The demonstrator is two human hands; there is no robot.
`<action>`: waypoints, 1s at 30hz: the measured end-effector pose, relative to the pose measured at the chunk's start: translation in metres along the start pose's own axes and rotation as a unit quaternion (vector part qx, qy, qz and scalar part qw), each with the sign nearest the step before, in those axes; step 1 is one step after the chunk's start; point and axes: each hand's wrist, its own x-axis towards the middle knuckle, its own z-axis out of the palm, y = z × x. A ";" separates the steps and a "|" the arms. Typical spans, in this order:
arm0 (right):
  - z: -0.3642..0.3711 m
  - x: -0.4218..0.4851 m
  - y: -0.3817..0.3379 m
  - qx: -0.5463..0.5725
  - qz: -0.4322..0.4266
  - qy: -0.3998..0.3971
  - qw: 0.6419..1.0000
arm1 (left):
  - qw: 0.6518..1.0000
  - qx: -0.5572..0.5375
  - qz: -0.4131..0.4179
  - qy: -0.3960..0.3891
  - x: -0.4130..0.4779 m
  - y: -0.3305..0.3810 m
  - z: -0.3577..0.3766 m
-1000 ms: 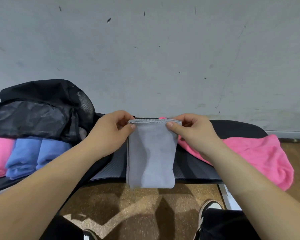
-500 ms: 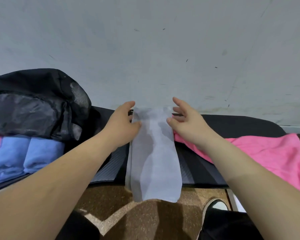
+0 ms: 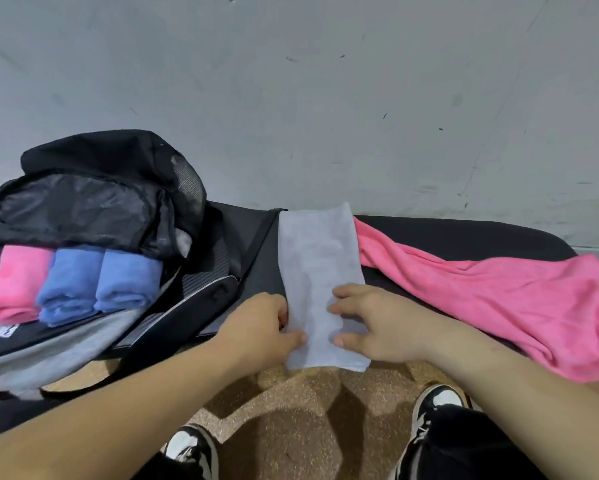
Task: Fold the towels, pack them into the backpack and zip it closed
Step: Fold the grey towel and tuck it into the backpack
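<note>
A grey towel (image 3: 320,258), folded into a long narrow strip, lies across the black bench (image 3: 464,233), its near end hanging just over the front edge. My left hand (image 3: 260,323) pinches the strip's near left edge. My right hand (image 3: 374,323) holds the near right edge, fingers spread on the cloth. The black backpack (image 3: 93,202) lies open at the left with one pink rolled towel (image 3: 14,282) and two blue ones (image 3: 97,282) inside. An unfolded pink towel (image 3: 498,292) is draped on the bench at the right.
A grey wall (image 3: 325,98) rises directly behind the bench. Speckled brown floor (image 3: 291,403) and my two black-and-white shoes are below the bench's front edge. The backpack's straps hang off the bench at the left.
The grey towel, held up by its top edge a second ago, now lies flat on the bench. Both hands have slid from its far end to its near end.
</note>
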 end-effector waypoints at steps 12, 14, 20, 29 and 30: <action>0.002 0.001 0.010 -0.001 -0.019 0.021 1.000 | 0.926 -0.347 -0.085 -0.125 -0.015 -0.007 -0.021; 0.003 0.002 0.011 0.004 -0.021 0.023 1.000 | 0.940 -0.295 -0.094 -0.142 -0.019 -0.010 -0.024; -0.004 0.011 0.014 0.141 0.015 0.214 0.966 | 0.994 -0.038 -0.050 -0.091 -0.011 -0.010 -0.041; -0.031 0.078 0.034 0.313 0.201 0.320 0.871 | 0.997 -0.043 0.037 0.060 0.064 0.002 -0.046; -0.034 0.087 0.034 0.314 0.214 0.330 0.864 | 0.997 -0.023 0.039 0.055 0.069 0.002 -0.044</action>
